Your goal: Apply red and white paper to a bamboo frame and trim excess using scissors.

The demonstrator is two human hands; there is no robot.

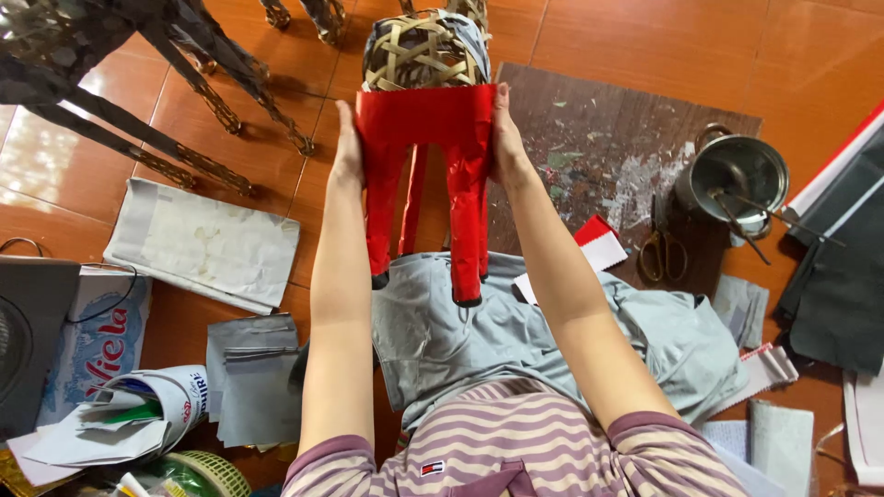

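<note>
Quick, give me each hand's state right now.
Left hand: pressed flat against the left side of the red paper-covered figure, holding it.
Right hand: pressed against its right side, holding it.

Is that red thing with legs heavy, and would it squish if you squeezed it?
The red legged figure is probably light: its body shows open woven strips under thin red paper. It would likely dent if squeezed; the left hand and right hand press only its sides. On such thin legs it might tip easily.
</note>
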